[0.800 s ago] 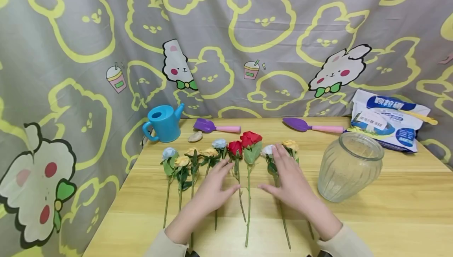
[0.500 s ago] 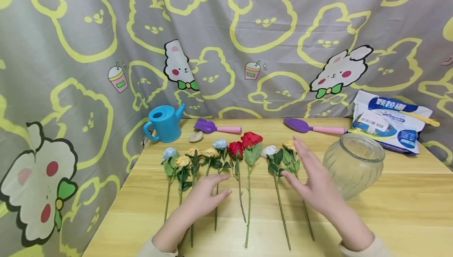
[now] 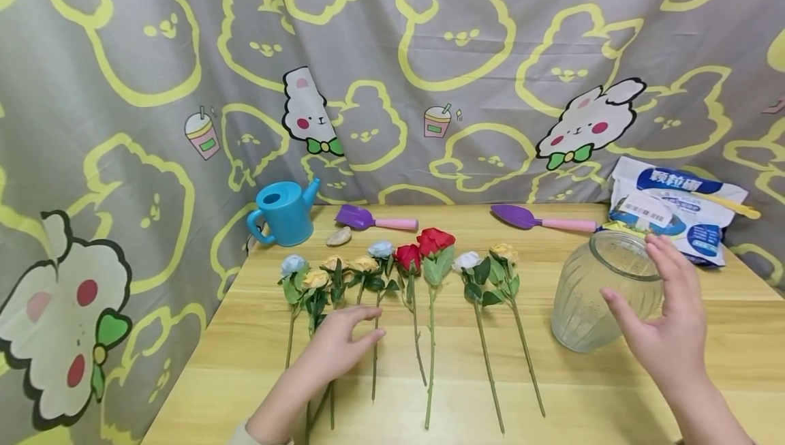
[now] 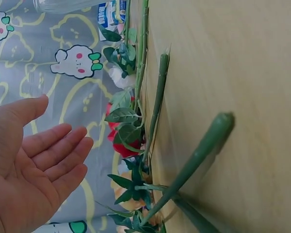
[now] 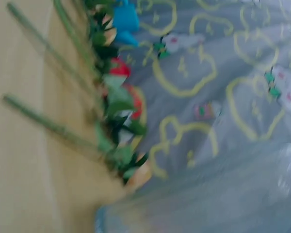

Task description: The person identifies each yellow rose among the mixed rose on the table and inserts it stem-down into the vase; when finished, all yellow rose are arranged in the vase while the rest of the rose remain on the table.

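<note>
A ribbed clear glass vase (image 3: 579, 302) stands upright on the right of the table. My right hand (image 3: 671, 326) is beside its near right side with fingers spread; whether it touches the glass I cannot tell. In the blurred right wrist view the vase (image 5: 203, 204) fills the bottom, and no hand shows. Over the stems on the left hovers my left hand (image 3: 342, 343), palm and relaxed fingers holding nothing; the left wrist view shows this hand (image 4: 43, 170) apart from the stems. Several artificial roses lie in a row, among them red roses (image 3: 435, 244), a white rose (image 3: 468, 260) and a yellow rose (image 3: 504, 252).
Behind the flowers are a blue watering can (image 3: 288, 217), a small stone (image 3: 339, 236), a purple shovel with a pink handle (image 3: 395, 224) and a purple trowel (image 3: 515, 216). A white-and-blue bag (image 3: 705, 227) lies behind the vase. A patterned curtain (image 3: 368, 56) closes off the back.
My right hand has moved right, from over the white and yellow roses to the vase. My left hand has drawn back slightly to the left and nearer. The flowers have stayed put.
</note>
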Motion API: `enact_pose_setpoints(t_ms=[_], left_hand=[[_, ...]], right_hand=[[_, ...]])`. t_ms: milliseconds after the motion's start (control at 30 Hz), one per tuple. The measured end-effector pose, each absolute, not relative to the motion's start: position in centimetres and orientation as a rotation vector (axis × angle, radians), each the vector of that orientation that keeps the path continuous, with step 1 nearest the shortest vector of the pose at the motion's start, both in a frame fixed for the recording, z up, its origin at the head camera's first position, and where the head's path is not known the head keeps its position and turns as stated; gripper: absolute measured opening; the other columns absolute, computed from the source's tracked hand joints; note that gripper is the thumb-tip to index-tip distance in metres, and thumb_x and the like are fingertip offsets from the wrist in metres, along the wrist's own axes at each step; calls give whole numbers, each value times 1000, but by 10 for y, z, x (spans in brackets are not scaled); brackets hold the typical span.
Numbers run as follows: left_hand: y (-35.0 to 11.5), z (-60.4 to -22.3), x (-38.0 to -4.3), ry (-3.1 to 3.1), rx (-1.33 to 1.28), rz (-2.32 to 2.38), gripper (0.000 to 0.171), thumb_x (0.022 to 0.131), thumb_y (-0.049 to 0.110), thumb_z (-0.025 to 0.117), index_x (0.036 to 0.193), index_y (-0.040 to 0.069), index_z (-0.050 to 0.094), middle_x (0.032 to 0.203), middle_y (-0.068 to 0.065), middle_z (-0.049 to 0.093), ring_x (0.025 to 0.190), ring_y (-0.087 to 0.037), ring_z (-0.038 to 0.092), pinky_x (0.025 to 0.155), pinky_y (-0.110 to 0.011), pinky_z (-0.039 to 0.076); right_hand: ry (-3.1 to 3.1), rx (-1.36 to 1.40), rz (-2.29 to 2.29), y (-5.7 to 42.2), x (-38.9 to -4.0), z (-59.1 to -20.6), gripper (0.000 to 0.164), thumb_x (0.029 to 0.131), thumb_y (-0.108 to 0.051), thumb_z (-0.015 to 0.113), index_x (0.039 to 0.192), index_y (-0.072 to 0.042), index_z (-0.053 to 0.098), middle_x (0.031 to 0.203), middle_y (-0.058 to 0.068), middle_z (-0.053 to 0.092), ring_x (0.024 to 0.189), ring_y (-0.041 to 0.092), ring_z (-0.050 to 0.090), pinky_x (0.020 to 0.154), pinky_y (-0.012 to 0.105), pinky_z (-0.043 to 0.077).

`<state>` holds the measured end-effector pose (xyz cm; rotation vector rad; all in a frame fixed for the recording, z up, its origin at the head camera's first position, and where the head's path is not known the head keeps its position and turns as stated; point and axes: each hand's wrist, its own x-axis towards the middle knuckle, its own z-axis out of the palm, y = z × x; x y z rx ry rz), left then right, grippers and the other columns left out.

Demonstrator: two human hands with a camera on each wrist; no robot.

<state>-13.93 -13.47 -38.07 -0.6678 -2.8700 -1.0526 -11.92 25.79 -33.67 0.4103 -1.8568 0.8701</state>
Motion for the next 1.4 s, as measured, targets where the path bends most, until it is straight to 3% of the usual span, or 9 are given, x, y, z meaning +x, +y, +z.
enact_pose_setpoints(t_ms=[67, 167, 300, 633, 833, 1033, 1067, 1267, 1400], left_hand=[[-136, -382, -139, -2874, -661, -1093, 41, 87, 36, 58, 117, 8, 59, 117, -4, 58, 111, -22, 51, 95, -41, 38], [-138, -384, -139, -2874, -661, -1137, 44, 87, 39, 57, 117, 7, 59, 116, -2, 59, 111, -20, 51, 95, -40, 38], [-138, -384, -139, -2878, -662, -1155, 46, 87, 42, 55, 116, 7, 59, 115, -3, 59, 110, -21, 52, 94, -41, 39], [-145, -380, -140, -2849, -587, -1193, 35, 87, 30, 58, 114, 8, 61, 110, -3, 62, 103, -20, 56, 87, -39, 45], [-164, -367, -147, -2781, -335, -1215, 28, 87, 21, 60, 112, 8, 62, 105, -2, 64, 87, -20, 61, 76, -37, 50], [-191, -362, -149, -2842, -134, -1098, 25, 88, 16, 58, 110, 4, 61, 101, -6, 63, 85, -24, 59, 68, -36, 49], [-194, -362, -148, -2852, -121, -1075, 24, 88, 15, 58, 108, 2, 62, 99, -7, 64, 90, -23, 58, 71, -36, 49], [-202, -379, -148, -2969, -63, -899, 12, 82, 14, 65, 87, 2, 65, 78, -2, 63, 69, -15, 57, 58, -29, 48], [-201, -390, -147, -3023, -110, -738, 19, 78, 16, 69, 67, 7, 55, 60, 3, 49, 54, -11, 43, 49, -26, 36]], right_hand=[[-1873, 362, 939, 267, -122, -346, 82, 73, -50, 69, 124, 10, 44, 131, 18, 43, 125, 23, 33, 105, 29, 22], [-1942, 259, 1051, 274, -122, -358, 77, 70, -17, 78, 133, 1, 38, 135, 11, 37, 123, 16, 32, 105, 24, 21], [-2010, 136, 1180, 277, -120, -370, 100, 56, 17, 72, 140, -11, 26, 136, 6, 33, 121, 12, 32, 103, 18, 22], [-2103, 40, 1366, 281, -119, -391, 107, 56, 28, 66, 141, -15, 18, 132, 2, 30, 110, 11, 40, 88, 10, 36], [-2069, 19, 1413, 284, -116, -394, 101, 58, 29, 64, 140, -13, 21, 128, 2, 32, 107, 9, 41, 85, 9, 37], [-2060, -4, 1439, 285, -116, -395, 100, 58, 30, 62, 140, -12, 22, 128, 2, 33, 108, 10, 41, 86, 9, 37], [-2062, -8, 1439, 285, -116, -395, 101, 58, 30, 62, 140, -13, 21, 128, 2, 33, 109, 10, 41, 86, 9, 37], [-2043, 2, 1471, 283, -119, -395, 98, 59, 30, 62, 139, -12, 23, 129, 4, 33, 110, 11, 41, 87, 9, 37], [-2041, 13, 1472, 281, -121, -394, 99, 59, 30, 62, 140, -12, 23, 130, 4, 32, 110, 12, 41, 87, 10, 37]])
